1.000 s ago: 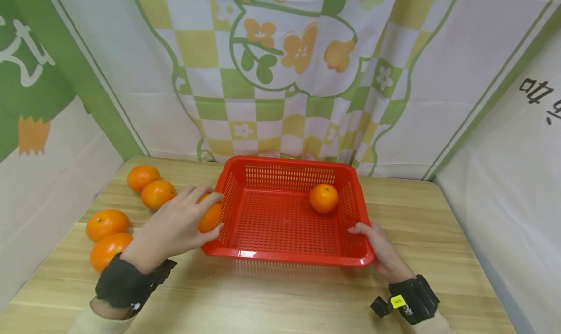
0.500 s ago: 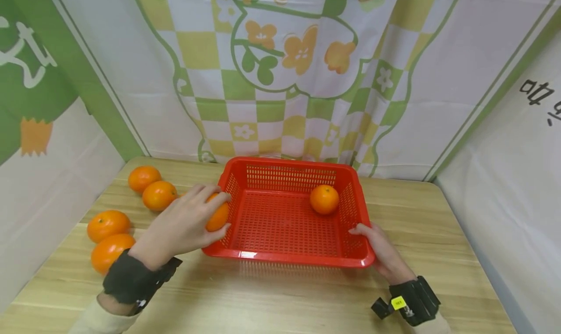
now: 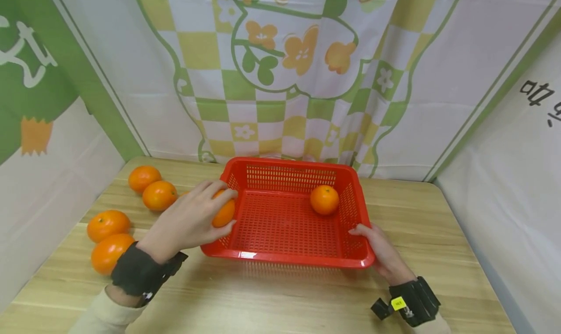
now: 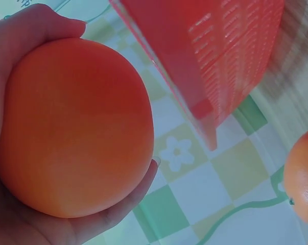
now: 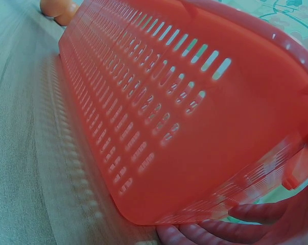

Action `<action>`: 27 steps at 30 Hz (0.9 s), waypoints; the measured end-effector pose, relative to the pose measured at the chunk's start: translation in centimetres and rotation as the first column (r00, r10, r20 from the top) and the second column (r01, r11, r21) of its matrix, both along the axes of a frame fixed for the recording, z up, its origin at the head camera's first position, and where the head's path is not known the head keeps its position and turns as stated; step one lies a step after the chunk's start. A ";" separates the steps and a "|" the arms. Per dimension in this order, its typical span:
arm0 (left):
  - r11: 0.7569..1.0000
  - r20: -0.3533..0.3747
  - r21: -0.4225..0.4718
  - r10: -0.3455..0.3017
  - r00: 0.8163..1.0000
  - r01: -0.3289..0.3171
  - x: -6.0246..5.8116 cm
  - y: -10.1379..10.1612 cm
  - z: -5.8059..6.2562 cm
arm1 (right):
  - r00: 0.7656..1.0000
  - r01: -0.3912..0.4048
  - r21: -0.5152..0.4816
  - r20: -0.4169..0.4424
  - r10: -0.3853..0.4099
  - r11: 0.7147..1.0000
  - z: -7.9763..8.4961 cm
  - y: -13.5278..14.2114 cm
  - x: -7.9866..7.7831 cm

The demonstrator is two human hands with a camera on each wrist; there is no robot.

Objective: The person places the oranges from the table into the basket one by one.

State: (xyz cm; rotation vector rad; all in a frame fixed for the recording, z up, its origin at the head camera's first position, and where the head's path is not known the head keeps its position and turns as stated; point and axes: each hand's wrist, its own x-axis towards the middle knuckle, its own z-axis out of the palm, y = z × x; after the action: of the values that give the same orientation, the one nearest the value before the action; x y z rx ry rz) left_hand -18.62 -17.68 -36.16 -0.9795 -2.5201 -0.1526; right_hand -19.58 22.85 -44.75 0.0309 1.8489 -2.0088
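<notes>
My left hand [image 3: 195,219] grips an orange [image 3: 224,214] over the left rim of a red plastic basket [image 3: 285,259]. In the left wrist view the thumb and fingers wrap around this orange [image 4: 77,127], with the basket wall [image 4: 230,56] beside it. Inside the basket, toward the right end, sits one other orange [image 3: 324,200]. My right hand [image 3: 385,253] holds the basket's right side, thumb over the rim. Seen from the right wrist, its fingers [image 5: 240,229] lie under and against the outer slotted wall [image 5: 123,92].
Several more oranges lie on the left of the wooden table [image 3: 280,300], among them a back pair [image 3: 144,179] and a nearer pair [image 3: 108,226]. A patterned curtain [image 3: 280,110] hangs right behind the basket, and fabric walls stand at both sides.
My left hand has moved to the right with its orange, from beside the basket's left rim to over it. My right hand and the basket have stayed nearly still.
</notes>
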 end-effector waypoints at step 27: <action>0.997 0.014 0.016 -0.081 0.997 0.081 -1.9 1.9 0.6 | 1.000 -0.015 -0.027 -0.021 0.015 1.000 -0.3 0.1 -0.2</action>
State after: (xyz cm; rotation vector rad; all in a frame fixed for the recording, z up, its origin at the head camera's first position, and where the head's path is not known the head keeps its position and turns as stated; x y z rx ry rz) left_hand -20.53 -15.80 -35.60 -1.0784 -2.4900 -0.2033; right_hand -19.76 22.98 -45.04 -0.0112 1.8288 -2.0310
